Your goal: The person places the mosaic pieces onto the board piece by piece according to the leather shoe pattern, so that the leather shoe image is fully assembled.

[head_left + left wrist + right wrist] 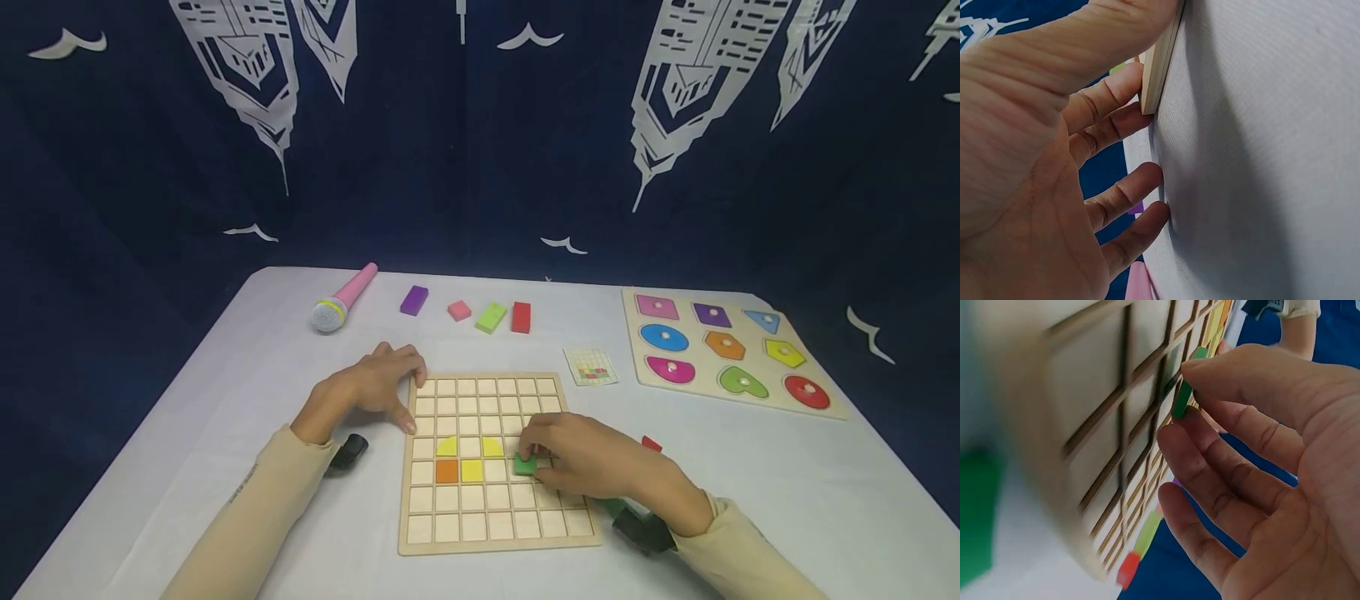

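Observation:
A wooden grid board (442, 527) lies on the table, with an orange square (446, 472), a yellow square (472, 471) and two yellow quarter-round tiles (491, 447) in its cells. My right hand (588, 454) pinches a green square tile (1189, 384) between thumb and fingertips, just over a cell right of the yellow pieces. In the right wrist view the tile is tilted against the board. My left hand (375, 387) rests at the board's upper left corner. Its fingers are spread, and its thumb and fingertips (1130, 78) touch the edge.
A pink microphone (347, 298) and loose purple (414, 300), pink (459, 311), light green (491, 317) and red blocks (521, 317) lie behind the board. A small pattern card (591, 367) and a shape puzzle (637, 367) are to the right. Red (651, 443) and green pieces sit partly behind my right arm.

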The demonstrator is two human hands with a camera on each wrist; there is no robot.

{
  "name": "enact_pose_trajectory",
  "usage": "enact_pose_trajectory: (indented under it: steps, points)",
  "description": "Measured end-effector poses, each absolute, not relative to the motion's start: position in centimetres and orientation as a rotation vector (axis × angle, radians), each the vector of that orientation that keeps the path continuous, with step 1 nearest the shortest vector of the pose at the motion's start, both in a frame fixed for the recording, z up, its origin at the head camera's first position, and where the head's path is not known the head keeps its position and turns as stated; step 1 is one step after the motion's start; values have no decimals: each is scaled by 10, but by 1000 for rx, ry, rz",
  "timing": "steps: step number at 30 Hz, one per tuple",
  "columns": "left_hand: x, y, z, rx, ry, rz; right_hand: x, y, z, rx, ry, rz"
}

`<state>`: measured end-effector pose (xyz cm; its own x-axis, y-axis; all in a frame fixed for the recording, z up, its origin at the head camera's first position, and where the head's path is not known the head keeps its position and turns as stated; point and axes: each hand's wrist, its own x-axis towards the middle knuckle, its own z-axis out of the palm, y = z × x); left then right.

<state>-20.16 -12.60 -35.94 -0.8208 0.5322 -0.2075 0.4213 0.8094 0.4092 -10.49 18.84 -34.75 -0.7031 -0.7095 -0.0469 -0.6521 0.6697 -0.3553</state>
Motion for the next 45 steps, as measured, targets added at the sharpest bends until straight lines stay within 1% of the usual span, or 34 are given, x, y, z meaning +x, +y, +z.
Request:
enact_pose_trajectory:
  steps: [9, 28, 34, 40, 45]
  points:
    - [-202, -125, -360, 746, 2679, 499, -110, 165, -349, -1262, 2650, -428]
    - [-202, -126, -359, 735, 2684, 490, -113, 152, -352, -1289, 2639, -438]
    - [-202, -126, -359, 748, 2671, 510, -97, 160, -350, -1312, 2730, -354]
    - [-202, -124, -359, 727, 2678, 495, -75, 170, -352, -1265, 2776, -199]
    - [-202, -125, -359, 715, 2680, 491, -66, 176, -356, -1264, 2802, -199]
